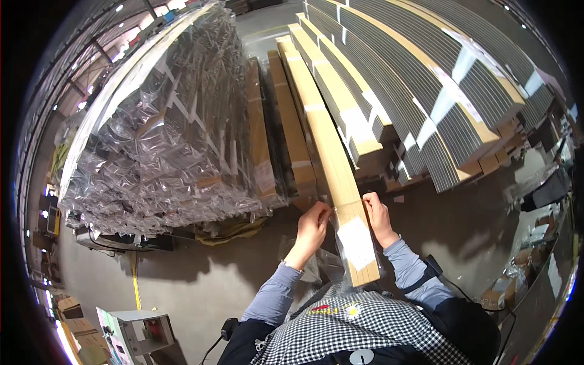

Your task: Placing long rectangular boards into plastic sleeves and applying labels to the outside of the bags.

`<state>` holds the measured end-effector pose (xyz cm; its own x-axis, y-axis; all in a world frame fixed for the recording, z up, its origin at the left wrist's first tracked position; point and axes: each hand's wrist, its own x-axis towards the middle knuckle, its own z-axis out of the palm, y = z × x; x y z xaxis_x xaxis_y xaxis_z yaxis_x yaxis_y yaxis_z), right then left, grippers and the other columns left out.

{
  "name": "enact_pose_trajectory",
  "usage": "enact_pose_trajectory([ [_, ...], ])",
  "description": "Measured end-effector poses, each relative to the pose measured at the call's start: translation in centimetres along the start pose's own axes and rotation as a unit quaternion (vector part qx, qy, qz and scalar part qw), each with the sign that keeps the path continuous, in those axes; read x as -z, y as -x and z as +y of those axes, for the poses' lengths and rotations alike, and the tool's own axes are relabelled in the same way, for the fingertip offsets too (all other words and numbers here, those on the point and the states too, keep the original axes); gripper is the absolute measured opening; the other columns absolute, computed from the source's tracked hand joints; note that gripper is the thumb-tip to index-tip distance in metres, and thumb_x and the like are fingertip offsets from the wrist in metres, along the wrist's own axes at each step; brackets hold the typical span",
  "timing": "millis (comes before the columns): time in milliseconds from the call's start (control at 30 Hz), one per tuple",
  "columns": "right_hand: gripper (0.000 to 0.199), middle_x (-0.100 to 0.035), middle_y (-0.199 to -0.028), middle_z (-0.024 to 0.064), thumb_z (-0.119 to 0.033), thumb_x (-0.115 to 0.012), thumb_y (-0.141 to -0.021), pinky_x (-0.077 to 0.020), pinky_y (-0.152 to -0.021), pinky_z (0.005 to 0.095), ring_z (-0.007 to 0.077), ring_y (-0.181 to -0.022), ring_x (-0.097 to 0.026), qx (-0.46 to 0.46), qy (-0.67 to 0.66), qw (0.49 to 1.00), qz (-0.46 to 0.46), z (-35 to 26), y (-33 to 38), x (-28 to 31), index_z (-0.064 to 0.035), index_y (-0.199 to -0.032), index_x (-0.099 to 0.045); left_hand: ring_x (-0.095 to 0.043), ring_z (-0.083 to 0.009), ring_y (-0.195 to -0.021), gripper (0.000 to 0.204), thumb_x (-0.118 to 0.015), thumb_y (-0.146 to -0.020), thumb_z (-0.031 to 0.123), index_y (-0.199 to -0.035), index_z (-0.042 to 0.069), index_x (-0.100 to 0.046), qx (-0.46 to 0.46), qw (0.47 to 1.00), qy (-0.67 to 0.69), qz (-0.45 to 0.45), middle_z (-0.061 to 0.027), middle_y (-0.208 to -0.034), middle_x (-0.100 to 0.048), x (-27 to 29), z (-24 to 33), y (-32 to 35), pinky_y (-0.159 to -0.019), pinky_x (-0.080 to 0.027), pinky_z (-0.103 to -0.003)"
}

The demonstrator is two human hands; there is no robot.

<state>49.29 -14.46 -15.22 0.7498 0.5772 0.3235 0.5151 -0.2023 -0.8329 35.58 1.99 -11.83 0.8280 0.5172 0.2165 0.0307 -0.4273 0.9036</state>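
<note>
Here, a long wooden slat [333,164] in a clear plastic sleeve [359,249] runs from the person's chest up toward the stacks. The left hand [313,228] fingers pinch the sleeve edge; the right hand [377,216] grips the slat's side. Plastic-wrapped bundles [164,134] stand left, banded slat stacks [426,91] right.

head camera looks steeply down, close over both forearms; floor and stacked goods beyond
</note>
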Motion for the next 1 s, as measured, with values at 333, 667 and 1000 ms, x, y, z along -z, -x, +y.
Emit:
enact_pose_trajectory([
  [333, 0.028, -0.045, -0.063, 0.0261, -0.012, -0.051, -0.091, -0.0383, -0.056, 0.0418, 0.0296, -0.053, -0.044, -0.145, -0.009, 0.989, 0.017, 4.5, -1.4, -5.9, 0.0067, -0.071, -0.047, -0.043, -0.0036, -0.056, 0.025, -0.056, -0.099, 0.023, -0.078, 0.009, -0.059, 0.234, 0.902, 0.304, 0.199, 0.0035, -0.059, -0.05, -7.9, -10.0, 1.2, -0.047, -0.032, -0.024],
  [667, 0.013, -0.059, -0.069, 0.0018, -0.003, -0.055, -0.086, -0.0342, -0.045, 0.0302, 0.0123, -0.055, -0.05, -0.331, -0.162, 0.923, -0.107, 17.2, 3.2, -10.0, -0.0043, -0.09, -0.068, -0.064, -0.0488, -0.081, 0.065, -0.056, -0.078, 0.014, -0.138, -0.001, -0.04, 0.192, 0.963, -0.166, -0.092, -0.0308, -0.081, -0.065, -7.2, -18.2, 4.7, -0.073, -0.05, -0.054],
  [1000, 0.016, -0.064, -0.084, -0.0024, -0.002, -0.057, -0.092, -0.041, -0.056, 0.0227, 0.0066, -0.067, -0.054, -0.233, -0.365, 0.898, -0.086, 0.9, 6.0, -7.0, -0.0046, -0.106, -0.064, -0.065, -0.0369, -0.063, 0.046, -0.053, -0.085, 0.007, -0.132, 0.01, -0.051, 0.107, 0.993, 0.016, 0.046, -0.0182, -0.069, -0.064, -0.7, -8.7, 9.3, -0.059, -0.051, -0.043],
])
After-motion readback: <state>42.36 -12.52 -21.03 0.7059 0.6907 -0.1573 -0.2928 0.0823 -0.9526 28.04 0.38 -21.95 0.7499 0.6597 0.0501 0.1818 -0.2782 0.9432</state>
